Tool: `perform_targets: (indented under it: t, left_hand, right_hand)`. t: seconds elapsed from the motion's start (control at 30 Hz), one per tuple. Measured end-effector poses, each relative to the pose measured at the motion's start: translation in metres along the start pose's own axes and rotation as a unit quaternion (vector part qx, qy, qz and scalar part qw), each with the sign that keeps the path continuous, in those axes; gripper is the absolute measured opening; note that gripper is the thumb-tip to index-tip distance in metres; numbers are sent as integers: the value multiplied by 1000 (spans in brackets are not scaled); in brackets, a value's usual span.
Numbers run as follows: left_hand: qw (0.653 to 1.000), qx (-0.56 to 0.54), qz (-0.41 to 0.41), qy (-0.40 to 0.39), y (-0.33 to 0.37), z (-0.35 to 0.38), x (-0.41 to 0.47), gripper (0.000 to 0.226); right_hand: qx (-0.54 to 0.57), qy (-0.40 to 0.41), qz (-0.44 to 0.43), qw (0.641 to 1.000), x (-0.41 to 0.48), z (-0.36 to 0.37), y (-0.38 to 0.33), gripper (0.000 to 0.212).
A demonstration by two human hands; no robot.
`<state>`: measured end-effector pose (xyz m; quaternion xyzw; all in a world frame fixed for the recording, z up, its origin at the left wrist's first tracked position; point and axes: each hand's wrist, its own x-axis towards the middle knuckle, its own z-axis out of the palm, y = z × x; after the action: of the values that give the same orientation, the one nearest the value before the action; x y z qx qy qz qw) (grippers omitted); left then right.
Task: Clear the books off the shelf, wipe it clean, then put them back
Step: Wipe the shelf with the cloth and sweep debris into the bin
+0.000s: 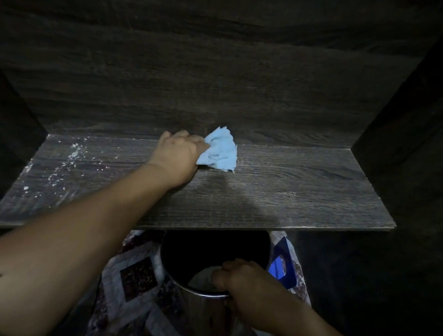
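The dark wood shelf [279, 199] lies bare in front of me, with no books in view. White dust and crumbs [70, 156] speckle its left part. My left hand [177, 156] reaches across the board and is shut on a crumpled light blue cloth [219, 151], which presses on the shelf near the back wall. Below the shelf's front edge, my right hand [245, 289] grips the rim of a round metal bin [180, 273] with a dark inside.
Dark wooden side walls [407, 145] and a back panel [222, 75] box in the shelf. A patterned rug [132, 280] lies under the bin. A blue plastic thing with a handle hole [283, 265] stands to the bin's right.
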<state>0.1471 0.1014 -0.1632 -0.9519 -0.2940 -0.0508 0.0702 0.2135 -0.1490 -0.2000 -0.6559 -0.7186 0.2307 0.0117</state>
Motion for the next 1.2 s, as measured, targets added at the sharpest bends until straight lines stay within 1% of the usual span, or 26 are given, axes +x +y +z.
perform_targets:
  t: [0.2, 0.3, 0.33, 0.4, 0.43, 0.5, 0.53, 0.57, 0.63, 0.73, 0.87, 0.93, 1.0, 1.07, 1.13, 1.2]
  left_hand:
    - [997, -72, 30, -7, 16, -5, -38, 39]
    - [990, -108, 81, -36, 21, -16, -59, 49]
    - [986, -133, 92, -45, 21, -18, -64, 47]
    - [972, -218, 71, -50, 16, -23, -67, 36]
    - [965, -258, 42, -31, 13, -25, -65, 32]
    - [953, -298, -19, 58, 5, -24, -52, 26]
    - [949, -292, -36, 111, 0, -23, -43, 27]
    - [948, -276, -43, 153, -4, -23, -33, 32]
    - [955, -219, -27, 197, -10, -24, -17, 43]
    - [970, -104, 48, 213, -18, -17, 1, 46]
    - [971, 13, 73, 227, -23, 3, 14, 37]
    - [969, 49, 88, 224, -19, 10, 15, 30]
    - [975, 52, 83, 200, -11, 14, 13, 30]
    - [986, 42, 33, 160, -3, 16, 13, 28]
    - [992, 44, -18, 114, 3, 13, 16, 19]
    - [996, 34, -30, 80, 4, 6, 20, 13]
  right_hand:
    - [-19, 7, -14, 1000, -5, 4, -1, 43]
    - [-24, 13, -20, 999, -8, 2, -1, 43]
    - [-28, 15, -21, 999, -8, 2, -1, 42]
    - [-34, 21, -17, 999, -9, 4, 1, 40]
    - [-34, 25, -15, 999, -9, 5, 2, 38]
    - [-36, 30, -8, 999, -9, 7, 6, 37]
    - [-37, 33, -7, 999, -9, 7, 8, 37]
    - [-37, 33, -6, 999, -8, 7, 10, 38]
    - [-36, 31, -4, 999, -6, 7, 12, 37]
    - [-31, 27, 3, 999, -4, 4, 14, 33]
    - [-13, 25, 1, 1000, -4, 3, 17, 37]
    - [4, 33, -8, 999, -4, 3, 18, 35]
    - [28, 44, -22, 998, -5, 4, 18, 29]
    - [42, 44, -22, 998, -7, 5, 17, 29]
    - [38, 43, -15, 998, -8, 5, 15, 35]
    - [32, 35, -11, 999, -9, 5, 14, 37]
